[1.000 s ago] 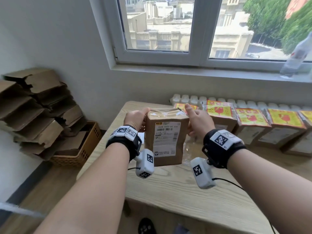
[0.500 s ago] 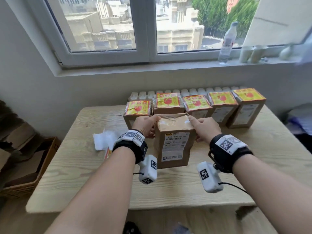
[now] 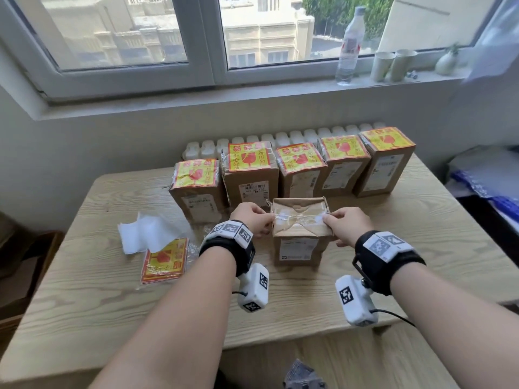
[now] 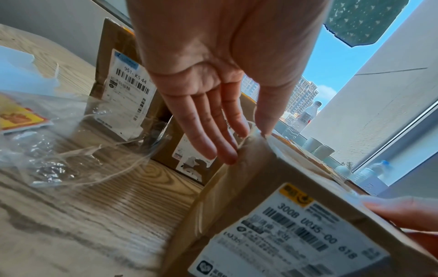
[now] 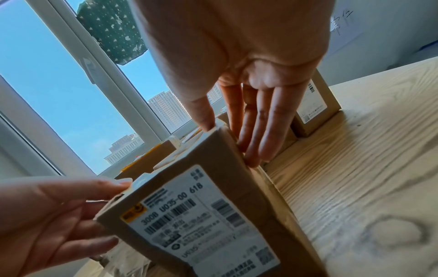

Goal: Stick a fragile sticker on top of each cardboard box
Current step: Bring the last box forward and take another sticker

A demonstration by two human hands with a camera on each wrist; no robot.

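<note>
Left hand and right hand, both held flat, press opposite sides of the bare-topped cardboard box, steadying it upright on the worktop for a fragile sticker.

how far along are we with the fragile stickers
Done: five cardboard boxes in the back row carry yellow fragile stickers on top. In hand: the left hand and right hand press the sides of a sixth box, its taped top bare. Left: take a sticker from the sticker stack and stick it on.
</note>
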